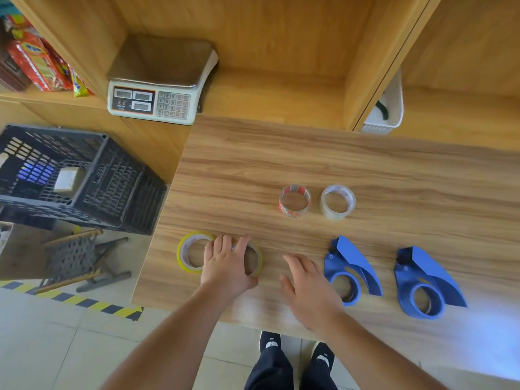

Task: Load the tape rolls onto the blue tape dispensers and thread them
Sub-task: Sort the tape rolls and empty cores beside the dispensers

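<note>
While both of our hands are low over the pale wood-grain table [365,170], we take stock of what sits around it, starting with the big dark slatted plastic crate [84,175] on our left beside the table, which holds a small pale box; we cannot tell what else is inside. Behind it, on the wooden counter, stands a white electronic weighing scale [157,88] with a bare steel pan, and at the far right a white perforated plastic basket [391,108] holds something dark and green that we cannot identify. On the table lie two blue plastic tape dispensers [354,270], side by side to our right, their round hubs bare, so nothing is loaded yet. Four tape rolls lie flat: a red-printed clear roll [295,200] and a plain clear roll [337,202] further back, a yellow-edged roll [194,250] at the near left, and just beside it a second yellowish roll [257,260]. Our left hand [228,263] covers this last roll, fingers spread over its rim and thumb down at its near edge, apparently taking hold. Our right hand [306,285] hovers flat with fingers straight beside the nearer dispenser, holding nothing. We judge the rolls light and rigid, with slick sides, best pinched across the ring, thumb inside the core; the dispensers look stiff and light, best held by the hub end, away from the cutter.
</note>
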Action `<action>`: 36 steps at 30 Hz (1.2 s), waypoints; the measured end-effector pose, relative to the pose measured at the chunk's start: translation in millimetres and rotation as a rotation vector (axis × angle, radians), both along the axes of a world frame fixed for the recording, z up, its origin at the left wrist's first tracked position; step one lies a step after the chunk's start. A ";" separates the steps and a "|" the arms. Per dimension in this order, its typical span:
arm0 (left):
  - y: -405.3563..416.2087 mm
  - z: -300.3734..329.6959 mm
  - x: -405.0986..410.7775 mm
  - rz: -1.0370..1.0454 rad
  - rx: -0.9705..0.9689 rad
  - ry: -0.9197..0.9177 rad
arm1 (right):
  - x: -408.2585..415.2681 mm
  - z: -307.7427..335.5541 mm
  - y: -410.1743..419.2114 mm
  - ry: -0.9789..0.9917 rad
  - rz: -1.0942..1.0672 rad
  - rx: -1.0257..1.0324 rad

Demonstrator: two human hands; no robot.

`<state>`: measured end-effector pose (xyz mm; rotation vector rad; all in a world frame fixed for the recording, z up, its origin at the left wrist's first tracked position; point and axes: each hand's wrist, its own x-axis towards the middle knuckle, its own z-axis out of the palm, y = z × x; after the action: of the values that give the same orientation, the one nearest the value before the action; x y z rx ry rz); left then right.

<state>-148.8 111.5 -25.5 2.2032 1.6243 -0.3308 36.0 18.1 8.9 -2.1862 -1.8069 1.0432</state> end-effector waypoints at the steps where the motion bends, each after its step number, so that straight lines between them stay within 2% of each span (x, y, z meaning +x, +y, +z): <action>1: -1.3 0.2 0.9 0.015 -0.002 -0.006 | 2.1 1.6 -1.3 0.002 -0.001 0.001; 8: -20.9 4.5 12.0 0.080 -0.029 -0.073 | 23.3 9.0 -12.2 0.008 -0.040 0.017; 13: -43.6 8.8 22.6 0.172 -0.116 -0.248 | 34.3 11.6 -21.0 0.013 -0.044 0.023; 17: -59.9 14.8 36.0 0.211 -0.115 -0.362 | 40.7 17.2 -28.3 0.015 -0.050 0.033; 30: -105.1 35.7 98.5 0.163 -0.054 -0.518 | 112.4 30.2 -51.0 -0.040 -0.263 0.171; 36: -122.4 35.4 123.3 0.130 -0.044 -0.555 | 149.6 25.9 -63.6 -0.079 -0.320 0.137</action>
<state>-25.5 -11.0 9.9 1.9110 1.4140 0.2602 185.6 -45.4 34.8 -2.3560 -1.4398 0.7533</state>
